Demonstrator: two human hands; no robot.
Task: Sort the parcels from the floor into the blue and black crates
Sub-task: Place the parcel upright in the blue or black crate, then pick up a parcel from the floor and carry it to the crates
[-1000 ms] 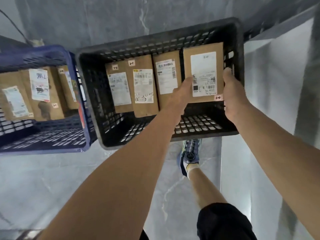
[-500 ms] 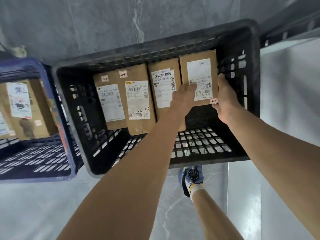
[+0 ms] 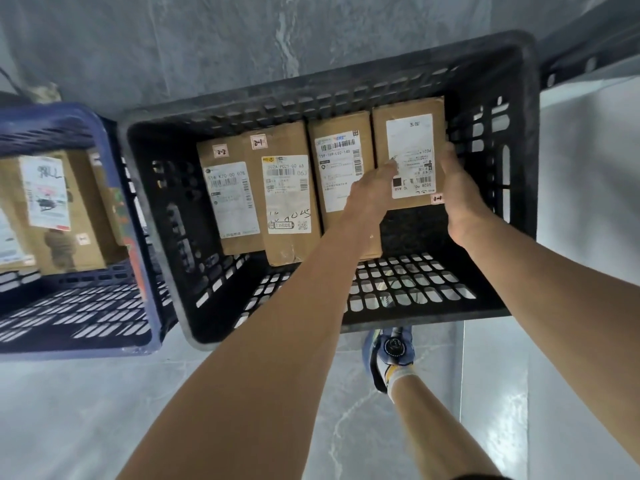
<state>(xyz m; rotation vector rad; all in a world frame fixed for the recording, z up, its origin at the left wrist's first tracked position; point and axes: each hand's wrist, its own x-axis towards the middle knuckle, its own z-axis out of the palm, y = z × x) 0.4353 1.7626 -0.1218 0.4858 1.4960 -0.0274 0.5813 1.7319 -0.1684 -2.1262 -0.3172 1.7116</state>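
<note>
I had a brown parcel (image 3: 408, 150) between both hands, my left hand (image 3: 372, 192) pressed on its near-left edge and my right hand (image 3: 457, 188) clasped along its right side, so the grip of each was closed on the box itself. The parcel stood upright in the far-right corner of the black crate (image 3: 519, 168), just beside three other parcels (image 3: 287, 199) lined along the far wall, its label facing me. It looked clear of the crate's slotted bottom, though I could not tell for sure. The blue crate (image 3: 138, 237) sat touching the black one on the left, with parcels of its own. I judged this to be the placing step; next I would need to lower the box, then let go.
</note>
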